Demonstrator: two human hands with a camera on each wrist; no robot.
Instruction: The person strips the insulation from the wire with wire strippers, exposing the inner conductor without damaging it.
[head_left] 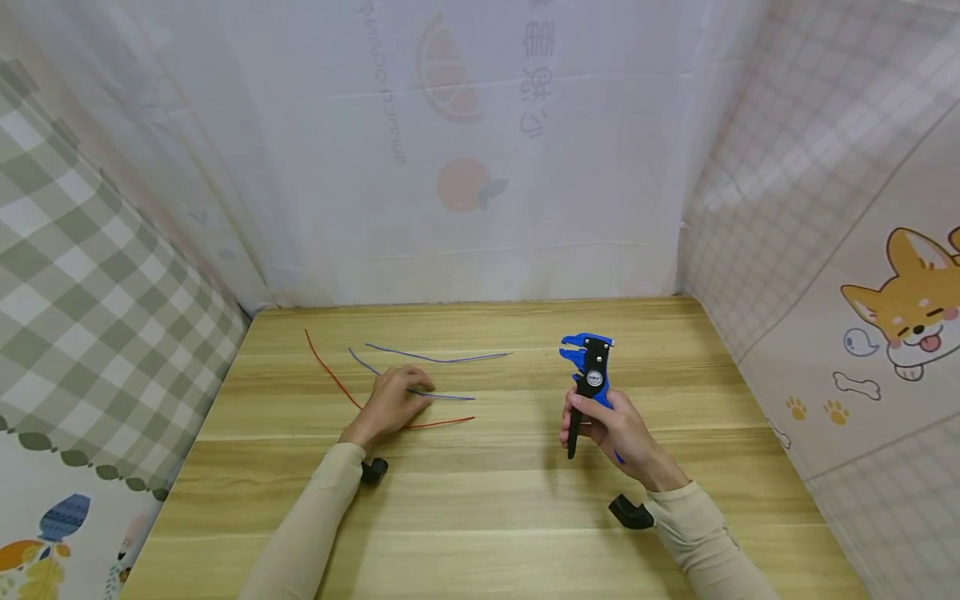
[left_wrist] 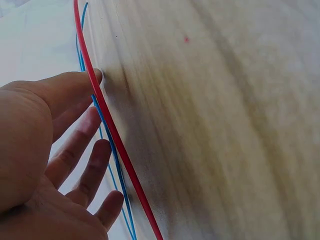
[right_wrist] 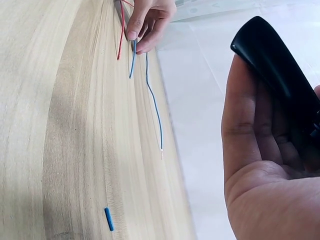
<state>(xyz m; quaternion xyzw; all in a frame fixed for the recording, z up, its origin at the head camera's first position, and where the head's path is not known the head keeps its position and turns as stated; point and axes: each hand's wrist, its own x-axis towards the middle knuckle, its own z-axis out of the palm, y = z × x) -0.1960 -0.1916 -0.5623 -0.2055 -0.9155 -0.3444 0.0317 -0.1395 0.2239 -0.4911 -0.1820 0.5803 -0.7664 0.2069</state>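
On the left of the table, my left hand [head_left: 393, 398] reaches over the nearer blue wire [head_left: 450, 397], thumb and fingertips spread on either side of it. In the left wrist view its fingers [left_wrist: 95, 165] are loosely bent beside that wire, with a red wire [left_wrist: 120, 135] crossing in front. Part of the red wire is hidden under the hand in the head view. Behind lies a second blue wire [head_left: 450, 360], its right end bare in the right wrist view. My right hand [head_left: 622, 429] grips a blue-and-black wire stripper [head_left: 595, 367] by its handles, jaws pointing left.
A short blue piece of insulation [right_wrist: 109, 219] lies on the wooden table [head_left: 480, 517]. Black wrist mounts [head_left: 632, 512] show at both wrists. A white curtain [head_left: 600, 208] hangs behind the table's far edge, with patterned cloths at left and right.
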